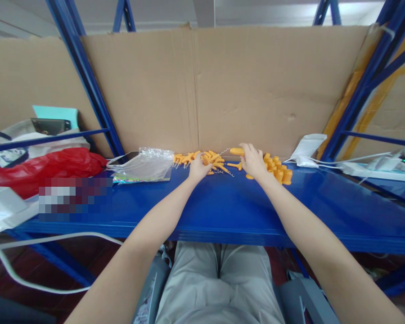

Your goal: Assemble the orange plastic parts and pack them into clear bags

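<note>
Orange corkscrews (219, 159) with metal spirals lie in a loose heap near the back of the blue shelf. My left hand (197, 170) reaches into this heap, its thumb and fingers closed around an orange corkscrew handle, partly hidden among the others. In my right hand (254, 161) is another orange corkscrew (236, 151), held above the shelf with its spiral pointing left. Below it a single corkscrew (235, 166) lies apart from the heap. Just right of my right hand, several orange hollow-looking pieces (279, 171) stand close together, partly covered by my wrist.
A clear plastic bag (148, 164) lies left of the heap. Farther left are a red plastic bag (50, 166) and a white box (6, 202). Cardboard (256, 85) walls the back. A white packet (308, 150), cables and a power strip (374, 170) lie right.
</note>
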`<state>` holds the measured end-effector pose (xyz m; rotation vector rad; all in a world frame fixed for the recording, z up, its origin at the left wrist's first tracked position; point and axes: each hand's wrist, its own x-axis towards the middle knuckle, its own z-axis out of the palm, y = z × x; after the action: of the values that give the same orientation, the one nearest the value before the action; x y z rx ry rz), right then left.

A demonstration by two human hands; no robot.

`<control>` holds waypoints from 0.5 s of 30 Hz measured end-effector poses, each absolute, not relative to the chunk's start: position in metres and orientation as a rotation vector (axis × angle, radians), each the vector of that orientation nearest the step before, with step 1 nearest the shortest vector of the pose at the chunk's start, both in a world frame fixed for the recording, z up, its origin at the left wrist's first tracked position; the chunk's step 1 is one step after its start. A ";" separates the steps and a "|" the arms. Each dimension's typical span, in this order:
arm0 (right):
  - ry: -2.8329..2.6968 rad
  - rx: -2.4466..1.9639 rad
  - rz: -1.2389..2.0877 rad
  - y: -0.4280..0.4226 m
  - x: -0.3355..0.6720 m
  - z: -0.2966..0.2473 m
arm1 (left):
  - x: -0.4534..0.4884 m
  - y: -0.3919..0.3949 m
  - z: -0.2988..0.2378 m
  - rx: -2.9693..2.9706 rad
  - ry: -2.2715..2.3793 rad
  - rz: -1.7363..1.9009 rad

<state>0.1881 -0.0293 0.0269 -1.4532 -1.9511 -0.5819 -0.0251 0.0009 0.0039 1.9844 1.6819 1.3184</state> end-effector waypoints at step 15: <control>-2.060 -1.583 -0.543 -0.023 0.185 0.018 | -0.023 0.001 0.003 1.923 1.632 1.352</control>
<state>0.1850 -0.0234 0.0180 -1.5829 -2.0599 -0.5425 -0.0227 0.0009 0.0034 1.9231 1.6323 1.3519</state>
